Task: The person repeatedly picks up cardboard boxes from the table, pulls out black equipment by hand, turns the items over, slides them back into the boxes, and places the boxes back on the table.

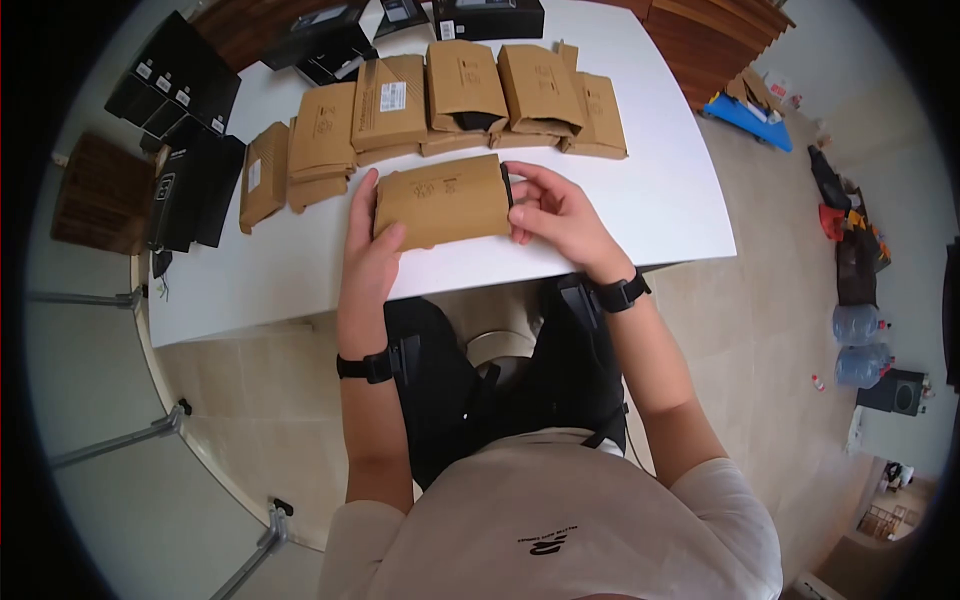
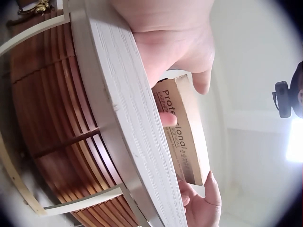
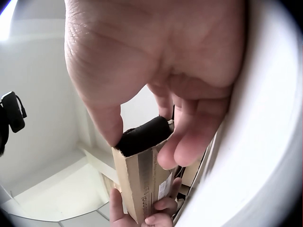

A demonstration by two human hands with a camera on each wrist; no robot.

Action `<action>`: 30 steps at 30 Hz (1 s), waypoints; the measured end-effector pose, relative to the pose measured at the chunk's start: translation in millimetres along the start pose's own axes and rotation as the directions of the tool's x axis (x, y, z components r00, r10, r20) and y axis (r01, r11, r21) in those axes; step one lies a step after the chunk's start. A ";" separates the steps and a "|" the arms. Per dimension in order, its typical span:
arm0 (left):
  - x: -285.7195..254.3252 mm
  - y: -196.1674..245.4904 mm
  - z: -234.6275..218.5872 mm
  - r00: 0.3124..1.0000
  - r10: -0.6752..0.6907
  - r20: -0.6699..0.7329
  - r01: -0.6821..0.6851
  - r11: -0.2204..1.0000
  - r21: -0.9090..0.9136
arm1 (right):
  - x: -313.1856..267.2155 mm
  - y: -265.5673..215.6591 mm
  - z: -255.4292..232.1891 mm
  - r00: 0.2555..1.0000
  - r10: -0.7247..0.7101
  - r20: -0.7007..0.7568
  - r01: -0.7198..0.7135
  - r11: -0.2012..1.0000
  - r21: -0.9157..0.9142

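Note:
Over the white table's near edge, both hands hold a brown cardboard box (image 1: 445, 205) between them. My left hand (image 1: 372, 250) grips its left end, the thumb lying on the top face. At the right end, my right hand (image 1: 562, 222) has its thumb and fingertips around the box's open end. A black padded-looking piece (image 3: 144, 136) fills that opening, slightly proud of the cardboard edge; the rest of it is hidden inside. Printed lettering, "Professional", runs along the side of the box (image 2: 189, 137) in the left wrist view.
Several similar cardboard boxes (image 1: 390, 100) stand in a row behind, on the white table (image 1: 670, 200). One box (image 1: 465, 85) has an open end showing something dark. Black boxes (image 1: 175, 80) are stacked at the left, with another black box (image 1: 490, 18) at the back.

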State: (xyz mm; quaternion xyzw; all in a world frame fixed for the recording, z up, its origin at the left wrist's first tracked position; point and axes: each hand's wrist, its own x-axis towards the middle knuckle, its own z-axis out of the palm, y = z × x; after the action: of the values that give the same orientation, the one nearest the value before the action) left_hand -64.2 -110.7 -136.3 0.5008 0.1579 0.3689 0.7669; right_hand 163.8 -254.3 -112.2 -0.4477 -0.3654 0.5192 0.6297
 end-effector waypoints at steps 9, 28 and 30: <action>0.0 8.9 6.7 0.997 -0.066 -0.046 0.070 0.993 0.100 | -1.2 -0.1 -3.6 0.996 -0.040 0.074 0.041 0.999 -0.016; 0.8 10.5 8.0 0.998 -0.055 -0.002 0.055 0.995 0.083 | -6.2 -0.6 -2.3 0.999 -0.039 0.012 0.041 0.983 -0.177; 1.5 11.2 5.4 0.998 -0.055 -0.024 0.056 0.998 0.027 | -6.1 -1.3 -3.0 0.998 -0.060 -0.037 0.057 0.995 -0.087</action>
State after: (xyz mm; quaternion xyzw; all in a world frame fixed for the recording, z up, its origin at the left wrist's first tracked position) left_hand -64.6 -110.6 -123.8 0.5026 0.1857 0.3511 0.7679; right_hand 165.8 -260.9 -111.9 -0.4735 -0.3879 0.4754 0.6318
